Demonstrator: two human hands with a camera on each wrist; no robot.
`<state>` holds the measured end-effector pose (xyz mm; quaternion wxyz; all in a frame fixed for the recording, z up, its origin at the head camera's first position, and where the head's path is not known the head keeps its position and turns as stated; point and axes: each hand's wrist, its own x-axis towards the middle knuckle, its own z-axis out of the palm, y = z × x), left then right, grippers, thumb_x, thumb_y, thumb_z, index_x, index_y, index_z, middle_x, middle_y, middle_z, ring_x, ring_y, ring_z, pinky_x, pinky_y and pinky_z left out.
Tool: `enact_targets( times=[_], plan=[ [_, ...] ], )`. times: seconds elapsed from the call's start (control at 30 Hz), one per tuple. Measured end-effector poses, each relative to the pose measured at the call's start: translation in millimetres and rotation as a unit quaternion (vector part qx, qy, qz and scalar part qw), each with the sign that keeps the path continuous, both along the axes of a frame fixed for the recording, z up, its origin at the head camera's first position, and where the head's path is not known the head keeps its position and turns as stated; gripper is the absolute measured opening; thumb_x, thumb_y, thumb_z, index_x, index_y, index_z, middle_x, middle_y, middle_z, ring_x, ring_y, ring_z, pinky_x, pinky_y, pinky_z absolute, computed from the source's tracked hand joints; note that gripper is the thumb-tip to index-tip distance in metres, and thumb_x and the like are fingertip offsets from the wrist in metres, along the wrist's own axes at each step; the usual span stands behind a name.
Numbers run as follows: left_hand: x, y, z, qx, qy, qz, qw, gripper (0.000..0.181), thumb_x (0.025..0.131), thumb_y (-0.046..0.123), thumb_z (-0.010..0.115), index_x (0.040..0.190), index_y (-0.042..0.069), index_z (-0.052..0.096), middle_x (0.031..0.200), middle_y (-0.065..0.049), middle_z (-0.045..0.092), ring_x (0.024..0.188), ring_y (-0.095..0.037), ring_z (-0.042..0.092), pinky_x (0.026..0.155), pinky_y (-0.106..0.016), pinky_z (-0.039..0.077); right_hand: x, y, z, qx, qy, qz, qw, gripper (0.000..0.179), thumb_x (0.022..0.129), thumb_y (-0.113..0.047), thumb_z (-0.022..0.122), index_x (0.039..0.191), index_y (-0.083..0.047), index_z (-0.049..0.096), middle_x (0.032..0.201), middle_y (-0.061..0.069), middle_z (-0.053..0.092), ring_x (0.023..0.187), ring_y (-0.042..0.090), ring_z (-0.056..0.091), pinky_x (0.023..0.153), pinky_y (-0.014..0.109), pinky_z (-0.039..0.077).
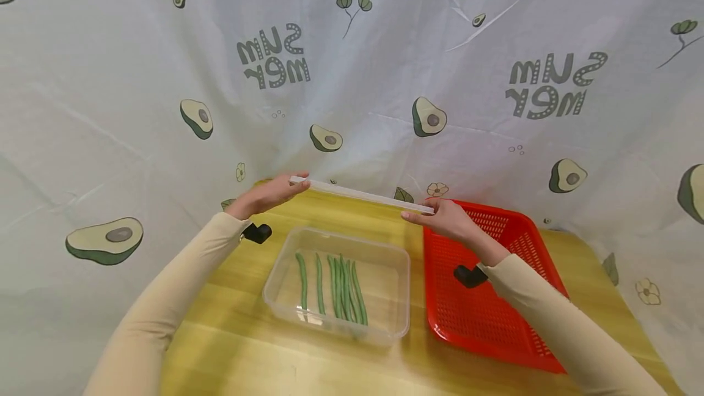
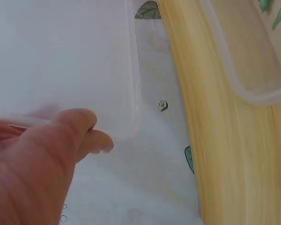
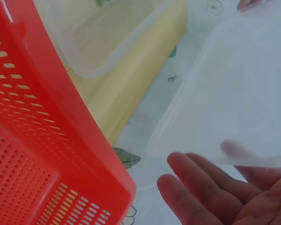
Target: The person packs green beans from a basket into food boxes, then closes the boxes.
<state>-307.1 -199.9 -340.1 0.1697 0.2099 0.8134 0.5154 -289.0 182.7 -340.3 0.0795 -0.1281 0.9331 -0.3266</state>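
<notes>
A translucent white plastic lid (image 1: 363, 195) is held up above the far side of the table, seen nearly edge-on in the head view. My left hand (image 1: 269, 194) pinches one end between thumb and fingers. At the other end, my right hand (image 1: 451, 223) grips the edge, its thumb on one face and fingers on the other in the right wrist view. Below and nearer stands a clear rectangular plastic container (image 1: 405, 292) without its cover. Several green beans (image 1: 345, 289) lie lengthwise inside it, most bunched in the middle and two apart on the left.
Right of the container sits a red perforated basket (image 1: 467, 316), with my right forearm passing over it. Both stand on a wooden table (image 1: 231, 335). A pale curtain (image 1: 374, 60) printed with avocados hangs behind the table's far edge.
</notes>
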Motion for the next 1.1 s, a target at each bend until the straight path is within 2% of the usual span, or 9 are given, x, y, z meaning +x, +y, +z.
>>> enact_targets(
  times=[0.13, 0.2, 0.3, 0.47, 0.63, 0.73, 0.87, 0.97, 1.1],
  plan=[
    [10.5, 4.2, -4.9, 0.028, -0.02, 0.031, 0.9989, 0.069, 0.098, 0.043, 0.046, 0.147, -0.001, 0.025, 0.153, -0.016, 0.02, 0.14, -0.032, 0.017, 0.111, -0.048, 0.016, 11.0, -6, -2.7, 0.029, 0.005, -0.01, 0.9995, 0.08, 0.083, -0.062, 0.06, 0.13, 0.002, 0.05, 0.117, 0.019, 0.059, 0.094, 0.03, 0.057, 0.077, 0.041, 0.051],
    [14.6, 6.1, -7.9, 0.026, -0.017, 0.054, 0.998, 0.065, 0.097, 0.044, 0.048, 0.143, 0.001, 0.033, 0.15, -0.015, 0.026, 0.138, -0.032, 0.022, 0.11, -0.049, 0.02, 16.1, -9, -4.8, 0.029, 0.001, -0.015, 0.9995, 0.083, 0.084, -0.064, 0.056, 0.134, 0.001, 0.046, 0.127, 0.022, 0.054, 0.106, 0.036, 0.056, 0.086, 0.049, 0.049],
    [20.9, 7.2, -11.7, 0.015, -0.012, 0.078, 0.9968, 0.063, 0.095, 0.046, 0.052, 0.14, 0.004, 0.038, 0.148, -0.013, 0.031, 0.134, -0.032, 0.029, 0.108, -0.051, 0.024, 23.8, -13, -7.3, 0.015, -0.002, -0.022, 0.9996, 0.082, 0.085, -0.063, 0.055, 0.138, -0.001, 0.042, 0.136, 0.025, 0.045, 0.116, 0.04, 0.051, 0.09, 0.053, 0.045],
    [33.3, 5.0, -14.8, 0.01, -0.001, 0.085, 0.9963, 0.067, 0.091, 0.043, 0.06, 0.144, 0.008, 0.036, 0.151, -0.014, 0.025, 0.131, -0.035, 0.033, 0.106, -0.054, 0.026, 36.8, -15, -11.5, 0.0, 0.031, -0.035, 0.9989, 0.081, 0.084, -0.066, 0.053, 0.139, -0.007, 0.044, 0.138, 0.024, 0.045, 0.114, 0.039, 0.052, 0.09, 0.053, 0.045],
    [46.6, 1.2, -15.3, 0.013, 0.0, 0.1, 0.9949, 0.076, 0.088, 0.042, 0.066, 0.149, 0.014, 0.029, 0.155, -0.013, 0.016, 0.136, -0.035, 0.024, 0.105, -0.056, 0.025, 51.5, -19, -17.8, -0.009, 0.061, -0.046, 0.997, 0.078, 0.083, -0.066, 0.055, 0.138, -0.012, 0.048, 0.139, 0.022, 0.045, 0.115, 0.039, 0.049, 0.088, 0.054, 0.045],
    [54.7, -0.5, -17.8, 0.006, 0.01, 0.111, 0.9937, 0.08, 0.086, 0.044, 0.068, 0.15, 0.017, 0.028, 0.155, -0.01, 0.017, 0.139, -0.032, 0.019, 0.105, -0.056, 0.026, 60.9, -21, -22.5, -0.017, 0.07, -0.051, 0.9961, 0.075, 0.083, -0.065, 0.057, 0.138, -0.014, 0.05, 0.141, 0.02, 0.043, 0.114, 0.038, 0.049, 0.084, 0.05, 0.048],
    [67.2, -2.9, -25.0, -0.002, 0.05, 0.124, 0.991, 0.083, 0.082, 0.043, 0.073, 0.149, 0.015, 0.032, 0.153, -0.011, 0.024, 0.136, -0.031, 0.025, 0.105, -0.055, 0.027, 74.8, -26, -29.4, -0.032, 0.094, -0.054, 0.9936, 0.071, 0.082, -0.061, 0.062, 0.136, -0.016, 0.053, 0.138, 0.018, 0.048, 0.108, 0.034, 0.052, 0.078, 0.045, 0.05],
    [78.1, -4.9, -31.5, 0.009, 0.081, 0.126, 0.9886, 0.087, 0.079, 0.037, 0.078, 0.149, 0.015, 0.032, 0.152, -0.012, 0.025, 0.133, -0.032, 0.032, 0.104, -0.054, 0.028, 87.8, -29, -35.0, -0.042, 0.122, -0.054, 0.9901, 0.068, 0.081, -0.057, 0.066, 0.135, -0.016, 0.055, 0.137, 0.017, 0.049, 0.114, 0.035, 0.051, 0.084, 0.05, 0.047],
    [92.9, -9.4, -39.6, 0.013, 0.12, 0.118, 0.9857, 0.092, 0.074, 0.033, 0.082, 0.15, 0.019, 0.03, 0.156, -0.012, 0.016, 0.137, -0.034, 0.024, 0.104, -0.058, 0.026, 106.3, -34, -43.7, -0.045, 0.154, -0.06, 0.9852, 0.069, 0.079, -0.055, 0.069, 0.135, -0.017, 0.055, 0.141, 0.021, 0.043, 0.121, 0.041, 0.046, 0.087, 0.057, 0.043]
  ],
)
